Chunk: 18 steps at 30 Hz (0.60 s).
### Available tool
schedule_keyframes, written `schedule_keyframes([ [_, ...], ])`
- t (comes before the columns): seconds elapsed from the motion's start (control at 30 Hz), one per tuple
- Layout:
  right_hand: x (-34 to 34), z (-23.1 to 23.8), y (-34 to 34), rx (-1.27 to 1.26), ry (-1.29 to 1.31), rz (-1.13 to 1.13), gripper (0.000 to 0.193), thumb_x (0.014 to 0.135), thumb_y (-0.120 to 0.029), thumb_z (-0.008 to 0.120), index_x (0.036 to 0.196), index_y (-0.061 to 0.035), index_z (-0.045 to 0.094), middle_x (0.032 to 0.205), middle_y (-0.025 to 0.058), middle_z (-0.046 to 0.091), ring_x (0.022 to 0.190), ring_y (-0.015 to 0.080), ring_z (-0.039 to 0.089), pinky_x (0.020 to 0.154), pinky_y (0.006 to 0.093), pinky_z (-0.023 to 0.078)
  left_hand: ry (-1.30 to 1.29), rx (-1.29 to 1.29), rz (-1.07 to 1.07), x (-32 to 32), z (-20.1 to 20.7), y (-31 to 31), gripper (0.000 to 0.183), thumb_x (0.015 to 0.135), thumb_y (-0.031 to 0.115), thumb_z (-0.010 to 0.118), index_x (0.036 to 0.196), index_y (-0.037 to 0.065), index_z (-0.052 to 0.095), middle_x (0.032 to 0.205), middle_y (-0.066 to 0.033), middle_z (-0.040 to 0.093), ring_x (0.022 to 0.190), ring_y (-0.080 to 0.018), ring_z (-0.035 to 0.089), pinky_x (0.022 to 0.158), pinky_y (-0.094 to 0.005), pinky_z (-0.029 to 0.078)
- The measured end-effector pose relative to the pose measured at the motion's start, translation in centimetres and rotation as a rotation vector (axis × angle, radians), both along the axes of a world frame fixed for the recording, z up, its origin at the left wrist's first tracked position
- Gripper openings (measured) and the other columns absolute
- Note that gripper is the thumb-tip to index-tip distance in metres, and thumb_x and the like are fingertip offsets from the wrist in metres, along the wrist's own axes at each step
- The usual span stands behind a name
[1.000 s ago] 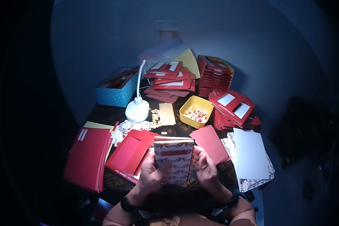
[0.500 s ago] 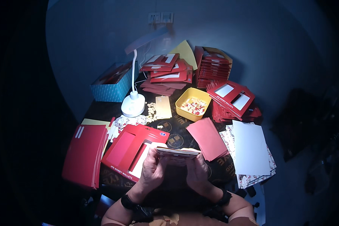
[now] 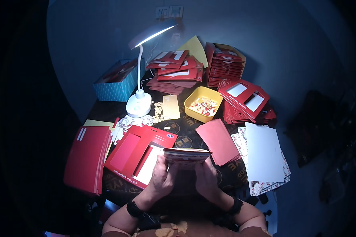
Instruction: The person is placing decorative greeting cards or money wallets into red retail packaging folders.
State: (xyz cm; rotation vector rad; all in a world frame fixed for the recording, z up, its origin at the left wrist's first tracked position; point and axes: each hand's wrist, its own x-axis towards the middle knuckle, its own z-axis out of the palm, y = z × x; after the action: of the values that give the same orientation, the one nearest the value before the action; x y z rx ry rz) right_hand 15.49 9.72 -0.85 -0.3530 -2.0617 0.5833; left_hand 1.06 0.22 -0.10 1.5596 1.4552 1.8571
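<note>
Bench: dark, with tan printing, running beneath everything I have in view [image 3: 188, 132].
Desk lamp: white, lit, its round-cornered base [image 3: 139, 106] at the back left of my working space.
Teal box: at the far left, filled with red packaging [image 3: 114, 90].
Red sleeve piles: one heaped at the back centre [image 3: 178, 75], another with a windowed sleeve on top to my right [image 3: 245, 98].
Red folder stack: front left, two white strips on its top piece [image 3: 87, 158].
Windowed red packaging: lies flat just left of the bundle, which covers a little of it from my view [image 3: 124, 156].
White sheet: over patterned sheets at the right [image 3: 265, 154].
Dull-red cards: a fanned stack beyond my right hand [image 3: 217, 142].
Card bundle: thin, tilted almost edge-on to me, with a pale upper edge and a shadowed, faintly patterned near side [image 3: 188, 155].
Hands: left [image 3: 162, 177] and right [image 3: 207, 179] grasp the bundle at its opposite ends, so it spans between them above the bench; some fingertips are hidden.
Yellow tub: square, holding small white and red pieces [image 3: 190, 112].
Tan bits: loose beside the lamp base [image 3: 158, 112].
</note>
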Motion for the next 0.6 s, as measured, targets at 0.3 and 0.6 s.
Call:
schedule_keyframes([
  [0.3,0.1,-1.2,0.1,-0.086,-0.067,-0.003,0.027,0.100,-0.003,0.041,0.124,0.0016,0.052,0.112,0.0220,0.062,0.102,0.0317,0.063,0.087,0.0384,0.050,-0.030,0.038,-0.040,0.5,-0.3,0.5,0.039,0.093,-0.011,0.046,0.132,-0.005,0.047,0.118,-0.0193,0.055,0.109,-0.0317,0.055,0.097,-0.0394,0.045],
  [0.6,0.7,-2.3,0.2,-0.182,-0.190,-0.049,0.029,0.098,0.001,0.042,0.125,0.0059,0.051,0.117,0.0249,0.059,0.108,0.0397,0.060,0.088,0.0417,0.049,0.061,-0.056,0.033,0.7,-1.2,0.5,0.045,0.091,-0.011,0.045,0.135,-0.005,0.041,0.121,-0.0219,0.051,0.111,-0.0343,0.052,0.099,-0.0421,0.042],
])
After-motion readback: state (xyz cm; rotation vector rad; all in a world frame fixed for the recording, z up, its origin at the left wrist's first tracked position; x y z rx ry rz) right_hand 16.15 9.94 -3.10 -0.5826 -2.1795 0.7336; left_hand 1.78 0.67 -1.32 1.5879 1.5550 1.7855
